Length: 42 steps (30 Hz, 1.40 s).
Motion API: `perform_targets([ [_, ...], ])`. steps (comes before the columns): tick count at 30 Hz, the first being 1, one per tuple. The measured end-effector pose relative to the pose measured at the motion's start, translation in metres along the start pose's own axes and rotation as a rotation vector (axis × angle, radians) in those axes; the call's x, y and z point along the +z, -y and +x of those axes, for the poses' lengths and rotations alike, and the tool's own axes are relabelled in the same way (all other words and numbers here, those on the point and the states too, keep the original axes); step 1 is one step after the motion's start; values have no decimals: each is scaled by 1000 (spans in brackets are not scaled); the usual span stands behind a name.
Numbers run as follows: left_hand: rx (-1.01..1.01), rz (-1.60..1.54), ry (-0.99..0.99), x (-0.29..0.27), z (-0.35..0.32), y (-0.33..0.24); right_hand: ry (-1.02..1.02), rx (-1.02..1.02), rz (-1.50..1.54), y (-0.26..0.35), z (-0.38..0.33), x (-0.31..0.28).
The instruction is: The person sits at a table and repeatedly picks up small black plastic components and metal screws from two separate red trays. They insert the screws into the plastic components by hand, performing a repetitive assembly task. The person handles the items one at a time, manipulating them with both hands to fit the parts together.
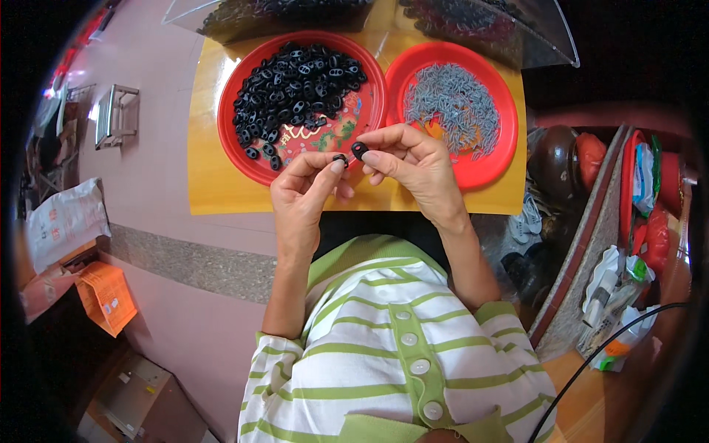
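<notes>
My left hand (304, 184) pinches a small black plastic piece (340, 159) between thumb and forefinger; the fingers cover much of it. Close beside it, my right hand (417, 168) grips a black oval plastic piece (360, 150) by thumb and fingertips. Both hands are above the near rim of a red round tray (230, 151). Inside that tray lies a heap of black oval two-holed plastic pieces (295, 81). To its right, a second red tray (504, 144) carries many small grey screw-like pins (452, 100).
The trays stand on a yellow tabletop (203, 184). Clear plastic bins (517, 37) with dark pieces line its far side. At right, a stone-edged ledge (572, 273) bears bags and packets, and a black cable (613, 336) crosses there. A metal stool (114, 117) stands at left.
</notes>
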<state>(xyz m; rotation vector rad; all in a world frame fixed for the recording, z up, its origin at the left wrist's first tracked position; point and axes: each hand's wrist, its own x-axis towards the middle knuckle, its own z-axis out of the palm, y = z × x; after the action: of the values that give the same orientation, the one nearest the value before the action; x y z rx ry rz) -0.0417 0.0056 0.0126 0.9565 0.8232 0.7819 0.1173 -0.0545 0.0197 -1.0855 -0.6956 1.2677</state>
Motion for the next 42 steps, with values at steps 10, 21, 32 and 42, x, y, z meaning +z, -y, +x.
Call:
perform_targets([
  [10,20,29,13,-1,-1,0,-2,-37,-37,-4,0,4],
  [21,18,-52,53,1,0,4,-26,-61,-65,-7,0,6],
  [32,-13,-126,55,-1,0,6,-36,-123,-50,-14,-2,15],
  [42,31,-185,24,7,2,6,-95,-162,-35,-14,0,21],
])
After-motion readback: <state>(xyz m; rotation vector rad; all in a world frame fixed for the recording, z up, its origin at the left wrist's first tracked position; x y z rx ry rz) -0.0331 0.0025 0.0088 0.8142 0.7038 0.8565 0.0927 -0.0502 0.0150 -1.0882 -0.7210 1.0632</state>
